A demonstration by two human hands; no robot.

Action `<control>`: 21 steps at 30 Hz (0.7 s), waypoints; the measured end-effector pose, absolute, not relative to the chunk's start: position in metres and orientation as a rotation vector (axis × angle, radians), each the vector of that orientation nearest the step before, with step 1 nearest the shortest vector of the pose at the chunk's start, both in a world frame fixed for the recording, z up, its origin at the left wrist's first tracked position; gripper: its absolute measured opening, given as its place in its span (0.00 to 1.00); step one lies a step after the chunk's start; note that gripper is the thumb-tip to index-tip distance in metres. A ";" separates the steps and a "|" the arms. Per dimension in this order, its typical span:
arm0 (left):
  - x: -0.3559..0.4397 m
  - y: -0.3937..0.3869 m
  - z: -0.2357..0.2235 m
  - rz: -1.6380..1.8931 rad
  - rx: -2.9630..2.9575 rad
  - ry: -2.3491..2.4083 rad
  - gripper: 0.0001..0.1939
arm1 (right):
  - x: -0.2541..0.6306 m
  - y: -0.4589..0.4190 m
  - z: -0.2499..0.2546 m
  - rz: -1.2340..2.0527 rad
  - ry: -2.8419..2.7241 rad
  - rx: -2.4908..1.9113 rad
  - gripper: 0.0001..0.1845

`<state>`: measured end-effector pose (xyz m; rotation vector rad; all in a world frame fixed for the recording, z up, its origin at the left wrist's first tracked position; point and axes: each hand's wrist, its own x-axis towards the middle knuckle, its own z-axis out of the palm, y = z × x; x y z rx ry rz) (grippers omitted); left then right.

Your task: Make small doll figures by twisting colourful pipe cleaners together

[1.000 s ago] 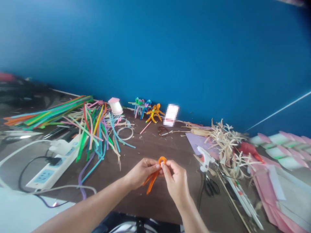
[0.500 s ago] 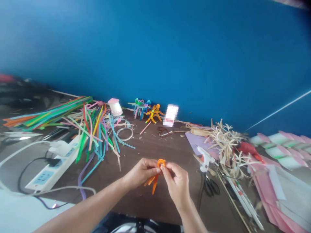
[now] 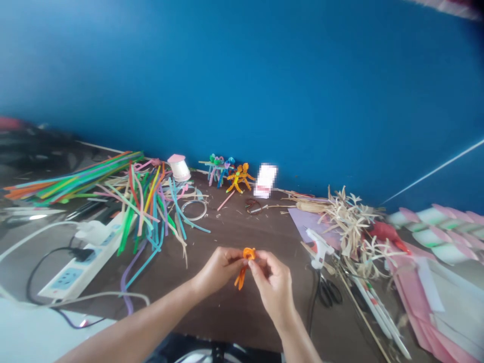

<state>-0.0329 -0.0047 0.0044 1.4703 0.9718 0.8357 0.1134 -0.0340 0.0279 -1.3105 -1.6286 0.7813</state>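
Between both hands, above the near middle of the dark table (image 3: 227, 232), is an orange pipe cleaner figure (image 3: 248, 253) with a looped top. Two or so orange ends dangle below the fingers. My left hand (image 3: 221, 269) pinches it from the left, thumb against the base of the loop. On the other side my right hand (image 3: 273, 277) grips it, thumb and fingers meeting at the loop. The fingertips hide part of the figure. Finished-looking pipe cleaner figures, orange and yellow (image 3: 240, 179) and blue and purple (image 3: 221, 169), stand near the wall.
Loose pipe cleaners (image 3: 151, 201) and a power strip (image 3: 83, 267) with cables lie left. A white cup (image 3: 179, 168) stands behind them. To the right are a glue gun (image 3: 319, 248), black-handled scissors (image 3: 329, 291), dried husk flowers (image 3: 350, 222) and pink paper (image 3: 416, 302).
The orange figure has turned slightly in the fingers. Its dangling ends have drawn up and closer together, and the loop looks tilted. Both hands stay in nearly the same place.
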 end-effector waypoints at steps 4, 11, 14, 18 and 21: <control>-0.032 -0.006 0.005 0.828 1.600 1.026 0.15 | 0.111 -0.035 0.029 0.875 -1.614 -1.335 0.08; -0.032 -0.007 0.011 0.862 1.793 1.057 0.12 | 0.106 -0.036 0.031 0.981 -1.543 -1.346 0.08; -0.032 -0.007 0.011 0.825 1.821 1.055 0.10 | 0.105 -0.036 0.031 0.996 -1.534 -1.347 0.07; -0.033 -0.007 0.012 0.794 1.867 1.032 0.10 | 0.105 -0.036 0.031 0.994 -1.547 -1.337 0.07; -0.036 -0.006 0.014 0.763 1.875 0.975 0.11 | 0.108 -0.035 0.032 1.018 -1.569 -1.336 0.08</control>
